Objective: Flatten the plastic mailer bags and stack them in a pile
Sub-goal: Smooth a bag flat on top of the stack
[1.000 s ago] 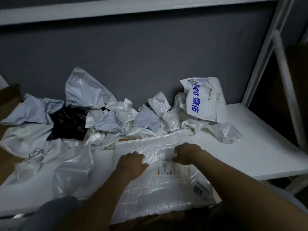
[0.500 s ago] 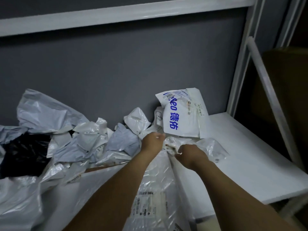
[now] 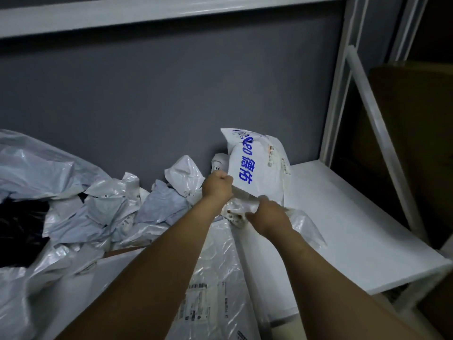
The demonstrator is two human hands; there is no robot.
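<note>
A white mailer bag with blue lettering [image 3: 255, 163] stands upright against the grey wall. My left hand [image 3: 217, 186] grips its lower left edge. My right hand [image 3: 268, 214] holds its bottom edge, just above a crumpled clear bag [image 3: 304, 227]. A flattened clear bag with shipping labels [image 3: 215, 278] lies on the white table [image 3: 355, 231] under my forearms. Several crumpled grey and white mailer bags [image 3: 105, 207] are heaped to the left along the wall.
A black bag [image 3: 19, 231] lies in the heap at the far left. A white metal shelf frame [image 3: 367, 114] rises at the table's right end, with a brown cardboard box [image 3: 416, 143] behind it. The table's edge drops off at the right.
Both hands left the flattened clear bag, reached to the back of the table and took hold of the white bag with blue lettering. The view has turned right.
</note>
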